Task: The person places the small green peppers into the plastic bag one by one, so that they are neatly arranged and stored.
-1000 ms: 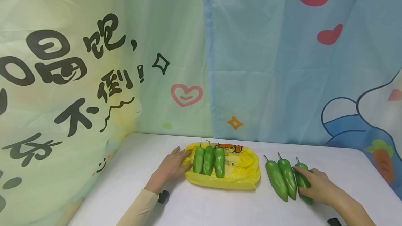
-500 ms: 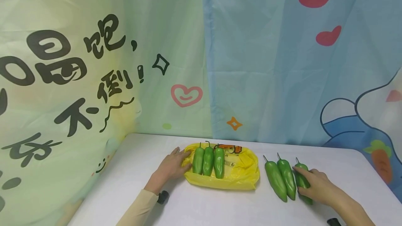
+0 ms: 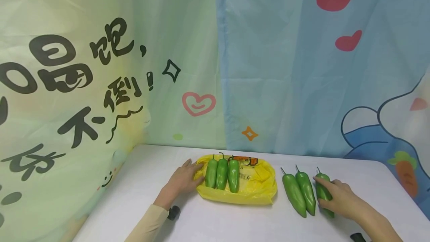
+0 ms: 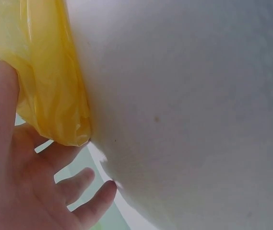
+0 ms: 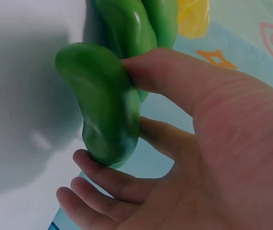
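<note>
- We are seeing the right hand (image 3: 340,199) at the lower right of the head view, its thumb and fingers pinching the rightmost pepper (image 3: 321,188) between them.
- That hand is covering part of the pepper's right side in the head view, and in the right wrist view the pepper is hiding part of the fingers behind it. We are not managing to tell whether its underside is touching the bench (image 3: 235,223).
- Just left of it in the head view, two loose peppers (image 3: 305,193) are lying side by side; the top edge of the right wrist view is cutting them off.
- Near the lower middle, the left hand (image 3: 183,177) is spreading its fingers at the left edge of the yellow bag (image 3: 258,188), well apart from the rightmost pepper. In the left wrist view the bag is hiding some fingertips, so we are not making out how firmly they are pressing.
- Three peppers (image 3: 222,174) are lying on the bag, beside the left hand; we are finding the bag's small lettering too tiny to read.
- The bottom edge of the head view is cutting off the beige sleeve (image 3: 147,224) and a dark object (image 3: 357,237) by the right wrist.
</note>
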The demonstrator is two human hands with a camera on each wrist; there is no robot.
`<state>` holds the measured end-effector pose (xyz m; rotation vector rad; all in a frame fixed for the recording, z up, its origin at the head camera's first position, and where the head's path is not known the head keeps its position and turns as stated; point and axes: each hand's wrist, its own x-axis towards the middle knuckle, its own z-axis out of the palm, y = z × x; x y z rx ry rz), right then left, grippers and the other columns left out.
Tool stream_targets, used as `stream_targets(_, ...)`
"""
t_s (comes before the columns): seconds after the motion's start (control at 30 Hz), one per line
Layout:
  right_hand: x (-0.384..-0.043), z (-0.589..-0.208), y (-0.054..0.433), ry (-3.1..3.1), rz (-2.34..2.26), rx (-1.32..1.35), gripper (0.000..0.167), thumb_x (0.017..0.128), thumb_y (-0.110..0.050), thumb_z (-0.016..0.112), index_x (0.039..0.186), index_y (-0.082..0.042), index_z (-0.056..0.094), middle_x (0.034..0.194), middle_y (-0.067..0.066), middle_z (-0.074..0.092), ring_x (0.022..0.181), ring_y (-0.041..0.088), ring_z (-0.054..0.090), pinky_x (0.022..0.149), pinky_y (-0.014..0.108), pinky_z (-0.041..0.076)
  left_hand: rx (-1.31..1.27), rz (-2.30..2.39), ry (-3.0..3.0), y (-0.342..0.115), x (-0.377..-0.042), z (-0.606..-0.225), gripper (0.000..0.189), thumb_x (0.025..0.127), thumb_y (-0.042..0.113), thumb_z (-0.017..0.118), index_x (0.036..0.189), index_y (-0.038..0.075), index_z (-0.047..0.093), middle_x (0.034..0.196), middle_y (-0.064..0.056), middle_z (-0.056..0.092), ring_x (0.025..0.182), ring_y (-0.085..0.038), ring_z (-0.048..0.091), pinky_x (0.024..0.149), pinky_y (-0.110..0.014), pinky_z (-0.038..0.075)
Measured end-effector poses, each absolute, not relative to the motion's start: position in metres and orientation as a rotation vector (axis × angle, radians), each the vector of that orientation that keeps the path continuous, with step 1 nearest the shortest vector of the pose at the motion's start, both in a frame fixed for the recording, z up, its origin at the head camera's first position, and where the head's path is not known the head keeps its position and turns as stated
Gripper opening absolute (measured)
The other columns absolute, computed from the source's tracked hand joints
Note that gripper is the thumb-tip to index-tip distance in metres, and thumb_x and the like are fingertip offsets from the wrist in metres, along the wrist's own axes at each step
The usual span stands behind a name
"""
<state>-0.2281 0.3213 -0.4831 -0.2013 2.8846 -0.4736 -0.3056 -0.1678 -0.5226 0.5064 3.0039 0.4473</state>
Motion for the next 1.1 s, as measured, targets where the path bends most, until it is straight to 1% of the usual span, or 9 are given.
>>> stream_targets(0.1,-0.228,-0.482,0.323,2.902,-0.476,-0.224,0.073,0.083,-0.027,0.078,0.141,0.004,0.048,0.108,0.037,0.057,0.094,0.043,0.061,0.071,0.057,0.057,0.503,0.457,3.003,-0.167,-0.305,-0.523,0.056,0.098,0.043,0.058,0.146,0.015,0.053,0.151,-0.012,0.052,0.148,-0.042,0.034,0.113,-0.066,0.037)
stream_targets(0.3,-0.229,-0.48,0.323,2.92,-0.464,-0.235,0.073,0.082,-0.027,0.077,0.141,0.004,0.047,0.109,0.039,0.056,0.095,0.048,0.06,0.073,0.062,0.057,0.506,0.468,3.002,-0.167,-0.304,-0.522,0.056,0.097,0.043,0.058,0.145,0.014,0.054,0.151,-0.012,0.053,0.148,-0.042,0.034,0.113,-0.067,0.037)
stream_targets(0.6,-0.23,-0.475,0.32,2.916,-0.465,-0.233,0.074,0.083,-0.029,0.077,0.142,0.004,0.047,0.11,0.038,0.056,0.095,0.047,0.06,0.072,0.061,0.057,0.526,0.479,3.015,-0.166,-0.304,-0.521,0.055,0.097,0.041,0.059,0.144,0.013,0.055,0.149,-0.013,0.054,0.147,-0.043,0.035,0.113,-0.065,0.038)
stream_targets(0.83,-0.228,-0.47,0.315,2.928,-0.474,-0.251,0.075,0.083,-0.031,0.076,0.143,0.003,0.046,0.111,0.039,0.056,0.097,0.05,0.059,0.072,0.064,0.057,0.528,0.478,3.018,-0.166,-0.303,-0.52,0.055,0.097,0.041,0.059,0.144,0.013,0.055,0.149,-0.014,0.054,0.147,-0.044,0.035,0.113,-0.064,0.038)
stream_targets(1.1,-0.228,-0.466,0.31,2.924,-0.494,-0.283,0.074,0.084,-0.029,0.076,0.143,0.004,0.046,0.111,0.037,0.058,0.097,0.047,0.061,0.071,0.06,0.057,0.517,0.46,3.014,-0.166,-0.303,-0.521,0.055,0.098,0.042,0.058,0.145,0.014,0.054,0.151,-0.013,0.052,0.148,-0.043,0.034,0.114,-0.064,0.038)
